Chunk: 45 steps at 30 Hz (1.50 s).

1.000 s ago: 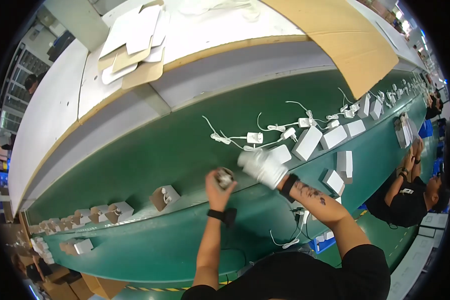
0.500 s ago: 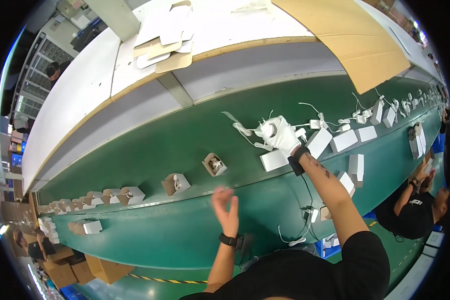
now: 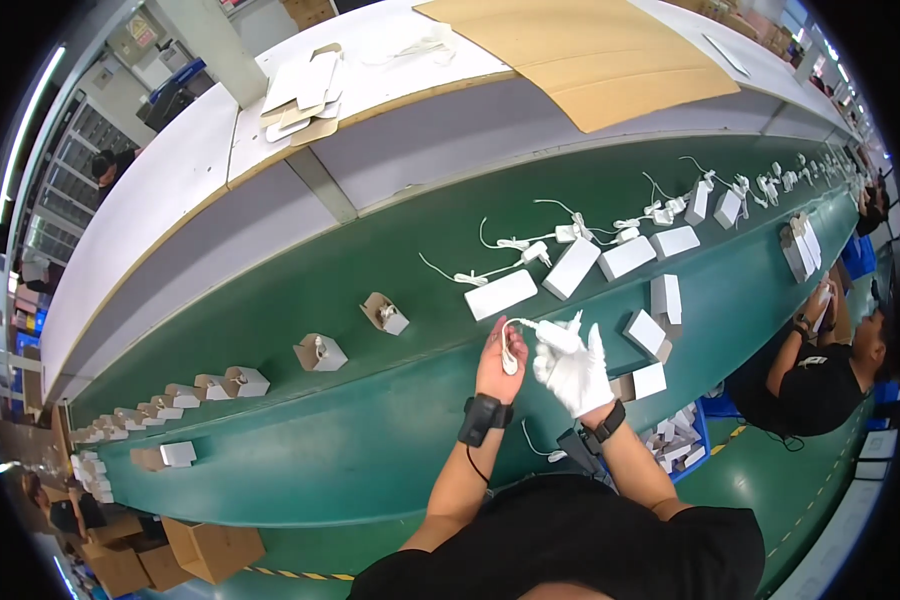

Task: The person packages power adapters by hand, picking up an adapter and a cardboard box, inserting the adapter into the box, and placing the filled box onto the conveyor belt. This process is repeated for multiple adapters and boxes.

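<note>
In front of my body, my gloved right hand (image 3: 576,378) grips a white power adapter (image 3: 558,337), its prongs pointing up and away. A short white cable (image 3: 506,330) arches from the adapter over to my bare left hand (image 3: 494,368). The left fingers are closed around the cable, whose thicker end lies against the palm. Just beyond both hands, a closed white box (image 3: 500,295) lies on the green belt. More adapters with tied cables (image 3: 533,253) lie behind it.
Open boxes with items inside (image 3: 384,313) line the belt to the left. White boxes (image 3: 653,333) stand near my right arm, above a blue bin of small parts (image 3: 678,440). A cardboard sheet (image 3: 590,75) overhangs the far shelf. A co-worker (image 3: 820,370) sits at right.
My right hand has come back from the belt toward me with an adapter. My left hand, empty and raised before, has moved right and closed on the cable. The view has shifted.
</note>
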Each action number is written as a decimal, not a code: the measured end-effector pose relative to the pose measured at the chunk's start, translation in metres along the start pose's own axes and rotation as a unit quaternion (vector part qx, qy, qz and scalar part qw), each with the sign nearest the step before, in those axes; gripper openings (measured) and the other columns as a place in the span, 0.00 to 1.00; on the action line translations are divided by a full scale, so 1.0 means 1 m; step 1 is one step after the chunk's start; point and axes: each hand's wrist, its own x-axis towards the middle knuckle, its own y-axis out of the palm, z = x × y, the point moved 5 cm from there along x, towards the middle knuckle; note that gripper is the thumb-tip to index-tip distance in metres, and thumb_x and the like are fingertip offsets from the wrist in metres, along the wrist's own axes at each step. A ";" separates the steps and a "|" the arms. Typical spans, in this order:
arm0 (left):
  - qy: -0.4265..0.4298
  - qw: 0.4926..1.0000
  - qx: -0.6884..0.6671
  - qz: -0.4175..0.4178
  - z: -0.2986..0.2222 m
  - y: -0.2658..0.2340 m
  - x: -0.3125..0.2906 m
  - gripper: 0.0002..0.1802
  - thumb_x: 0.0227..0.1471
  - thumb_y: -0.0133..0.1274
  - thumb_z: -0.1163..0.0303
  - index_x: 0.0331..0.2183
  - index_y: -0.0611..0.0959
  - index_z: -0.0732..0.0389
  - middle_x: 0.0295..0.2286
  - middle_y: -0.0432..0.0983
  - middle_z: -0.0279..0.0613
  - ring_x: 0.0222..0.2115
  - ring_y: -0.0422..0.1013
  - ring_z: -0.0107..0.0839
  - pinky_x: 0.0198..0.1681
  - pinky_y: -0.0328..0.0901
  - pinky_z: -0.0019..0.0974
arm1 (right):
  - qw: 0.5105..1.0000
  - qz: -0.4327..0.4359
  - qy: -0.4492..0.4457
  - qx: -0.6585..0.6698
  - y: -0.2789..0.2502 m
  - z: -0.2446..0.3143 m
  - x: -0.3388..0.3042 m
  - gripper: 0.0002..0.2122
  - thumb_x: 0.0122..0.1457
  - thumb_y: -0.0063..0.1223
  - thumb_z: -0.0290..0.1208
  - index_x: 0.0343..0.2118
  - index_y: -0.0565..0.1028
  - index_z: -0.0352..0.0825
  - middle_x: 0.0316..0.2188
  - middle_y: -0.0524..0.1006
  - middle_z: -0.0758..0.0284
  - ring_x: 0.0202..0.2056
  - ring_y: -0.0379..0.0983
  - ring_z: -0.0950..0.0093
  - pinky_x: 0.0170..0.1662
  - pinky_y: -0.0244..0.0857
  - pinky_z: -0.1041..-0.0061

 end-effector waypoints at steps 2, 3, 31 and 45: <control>0.024 0.991 0.116 -0.059 0.025 0.035 -0.012 0.16 0.56 0.47 0.66 0.46 0.70 0.61 0.33 0.71 0.42 0.32 0.68 0.30 0.36 0.66 0.32 | 0.994 -0.042 0.036 0.094 -0.009 0.005 0.005 0.18 0.57 0.51 0.44 0.42 0.67 0.36 0.31 0.71 0.68 0.33 0.69 0.77 0.31 0.65 0.78; 0.060 0.964 0.233 -0.111 0.032 0.065 -0.023 0.15 0.56 0.47 0.69 0.46 0.70 0.61 0.31 0.70 0.40 0.30 0.67 0.27 0.34 0.66 0.29 | 0.994 -0.046 0.034 0.098 -0.019 0.008 0.011 0.18 0.57 0.51 0.44 0.42 0.67 0.36 0.31 0.71 0.68 0.33 0.69 0.77 0.31 0.65 0.78; 0.170 0.153 0.973 -0.002 -0.056 0.019 0.056 0.42 0.34 0.65 0.57 0.51 0.68 0.60 0.49 0.66 0.47 0.49 0.62 0.45 0.51 0.58 0.42 | 0.977 0.037 0.035 -0.209 -0.055 0.019 -0.007 0.29 0.53 0.56 0.37 0.55 0.61 0.30 0.49 0.68 0.63 0.43 0.71 0.73 0.39 0.71 0.79; -0.151 0.697 0.692 0.108 -0.092 0.038 0.024 0.48 0.25 0.69 0.76 0.51 0.64 0.58 0.49 0.63 0.34 0.53 0.58 0.28 0.54 0.55 0.35 | 0.959 0.066 0.201 -0.190 -0.008 0.012 -0.002 0.21 0.58 0.50 0.37 0.51 0.67 0.30 0.48 0.70 0.64 0.45 0.71 0.72 0.41 0.69 0.76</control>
